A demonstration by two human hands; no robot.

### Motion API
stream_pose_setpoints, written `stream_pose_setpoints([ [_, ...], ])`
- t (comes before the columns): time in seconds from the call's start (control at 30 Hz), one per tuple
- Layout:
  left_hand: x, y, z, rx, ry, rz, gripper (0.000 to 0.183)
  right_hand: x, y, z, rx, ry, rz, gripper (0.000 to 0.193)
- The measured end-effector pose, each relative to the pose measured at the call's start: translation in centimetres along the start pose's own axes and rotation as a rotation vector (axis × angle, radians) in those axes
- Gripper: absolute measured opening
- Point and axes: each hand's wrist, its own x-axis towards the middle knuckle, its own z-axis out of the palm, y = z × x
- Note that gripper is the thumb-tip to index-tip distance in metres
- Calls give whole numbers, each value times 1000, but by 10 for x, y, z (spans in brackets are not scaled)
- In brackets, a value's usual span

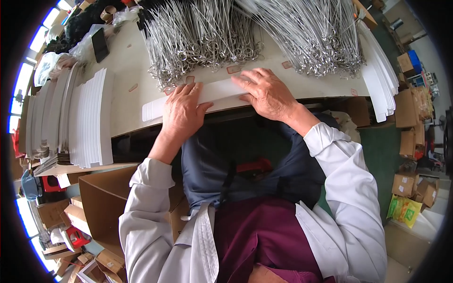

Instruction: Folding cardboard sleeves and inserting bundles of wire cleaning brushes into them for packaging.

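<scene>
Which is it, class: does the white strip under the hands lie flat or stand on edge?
Flat: the strip's broad face shows upward on the table, beneath the left hand and right hand.

Bright windows (20, 80) stand along the left, and green floor (381, 158) shows below the pale worktable (126, 106).

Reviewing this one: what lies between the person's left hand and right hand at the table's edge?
The middle stretch of a long white strip lies there, reaching from the left hand to the right hand; the head view shows it.
</scene>
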Motion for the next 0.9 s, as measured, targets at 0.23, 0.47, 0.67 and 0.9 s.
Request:
stream_pose_setpoints([
  [0.23, -16, 8, 14, 7, 112, -34, 55, -12, -8, 3, -53, 3, -24, 50],
  [0.47, -24, 11, 23, 32, 191, 11, 54, -15, -29, 12, -59, 9, -8, 68],
  [0.67, -25, 12, 24, 30, 180, -7, 53, 7, -58, 33, 9, -1, -13, 72],
  [0.9, -35, 16, 29, 123, 124, 4, 60, -5, -61, 41, -66, -9, -22, 72],
])
